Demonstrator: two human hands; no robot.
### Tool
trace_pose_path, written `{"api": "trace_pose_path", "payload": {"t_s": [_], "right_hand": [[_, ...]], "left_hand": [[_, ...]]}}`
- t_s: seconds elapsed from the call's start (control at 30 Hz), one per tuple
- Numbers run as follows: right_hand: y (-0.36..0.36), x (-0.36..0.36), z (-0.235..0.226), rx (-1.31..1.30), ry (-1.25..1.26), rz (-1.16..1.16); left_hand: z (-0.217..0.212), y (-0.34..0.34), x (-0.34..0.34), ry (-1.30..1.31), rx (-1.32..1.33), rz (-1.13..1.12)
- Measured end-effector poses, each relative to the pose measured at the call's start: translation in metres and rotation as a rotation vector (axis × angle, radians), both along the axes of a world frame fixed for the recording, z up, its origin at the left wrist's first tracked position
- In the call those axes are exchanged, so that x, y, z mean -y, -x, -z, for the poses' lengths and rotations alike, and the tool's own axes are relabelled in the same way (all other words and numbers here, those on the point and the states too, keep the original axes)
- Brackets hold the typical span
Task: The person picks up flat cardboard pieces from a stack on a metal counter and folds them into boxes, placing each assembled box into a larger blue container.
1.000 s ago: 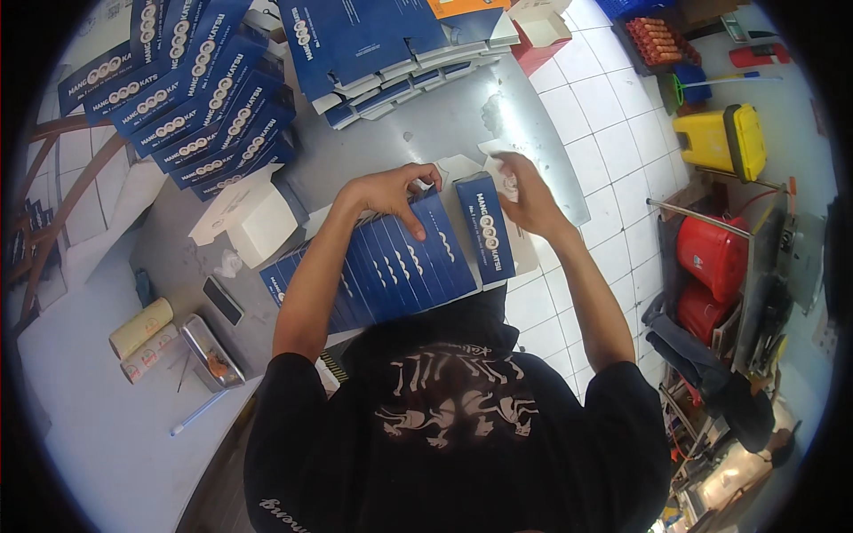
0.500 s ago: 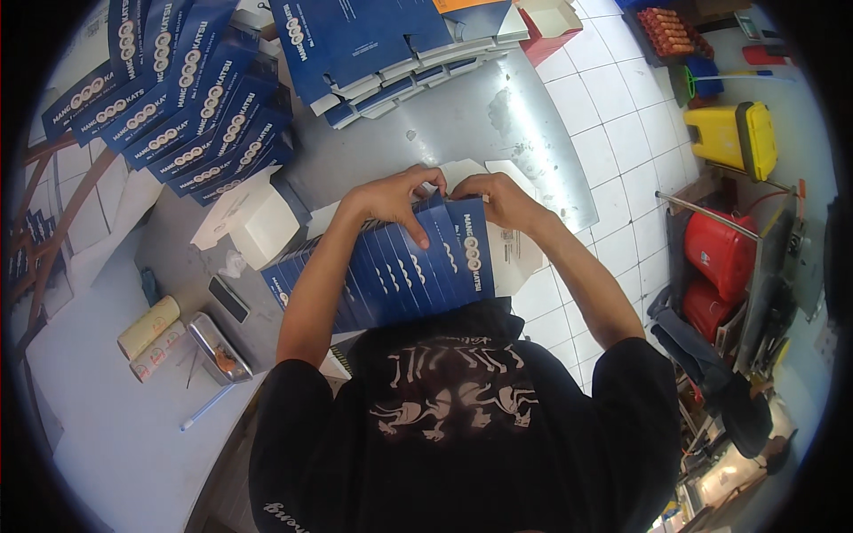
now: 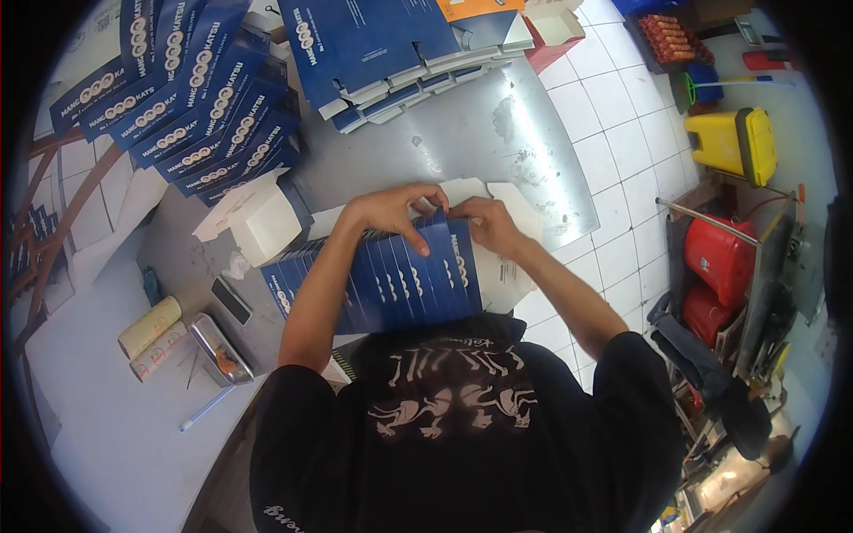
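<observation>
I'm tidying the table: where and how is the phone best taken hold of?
Pinch the phone across its middle by the long edges, probably from above and the left: it lies flat, its shape is narrow, and the row of blue boxes sits close on its right.

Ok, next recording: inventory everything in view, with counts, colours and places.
boxes in a row: several, blue, centre
open box: one, white inside, left of centre
fanned boxes: several, blue, upper left
stacked cartons: several, blue, top centre
sheet: one, orange, atop the cartons
small box: one, red, beside the cartons
table: one, grey, beneath the boxes
phone: one, dark, table's left
rolls: two, tan, left of phone
metal tray: one, silver, below the phone
pen: one, pale blue, lower left
floor tiles: many, white, right
bin: one, yellow, right
containers: two, red, below bin
clutter: uncountable, mixed, lower right
shirt: one, black, bottom centre
left hand: one, bare, on the row
right hand: one, bare, row's right end
</observation>
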State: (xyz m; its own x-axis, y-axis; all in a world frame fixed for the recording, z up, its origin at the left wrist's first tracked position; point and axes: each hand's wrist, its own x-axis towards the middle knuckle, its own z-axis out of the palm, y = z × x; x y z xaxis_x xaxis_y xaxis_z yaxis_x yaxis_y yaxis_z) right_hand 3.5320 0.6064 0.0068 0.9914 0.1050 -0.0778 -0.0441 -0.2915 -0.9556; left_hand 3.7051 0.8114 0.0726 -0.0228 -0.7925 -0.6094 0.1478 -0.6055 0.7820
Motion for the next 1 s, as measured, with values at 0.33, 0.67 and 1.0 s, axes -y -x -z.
{"api": "trace_pose_path", "payload": {"t_s": [0.33,0.67,1.0], "right_hand": [[0.023,-0.018,0.014,-0.035,-0.040,0.144],[0.015,-0.082,0.071,0.253,-0.114,0.587],[-0.057,-0.037,-0.010,0.240,-0.089,0.308]], "left_hand": [[0.007,0.008,0.000,-0.020,0.041,0.061],[-0.008,0.017,-0.004,-0.045,0.093,-0.041],[0.015,0.037,-0.065,0.090,0.310,-0.326]]}}
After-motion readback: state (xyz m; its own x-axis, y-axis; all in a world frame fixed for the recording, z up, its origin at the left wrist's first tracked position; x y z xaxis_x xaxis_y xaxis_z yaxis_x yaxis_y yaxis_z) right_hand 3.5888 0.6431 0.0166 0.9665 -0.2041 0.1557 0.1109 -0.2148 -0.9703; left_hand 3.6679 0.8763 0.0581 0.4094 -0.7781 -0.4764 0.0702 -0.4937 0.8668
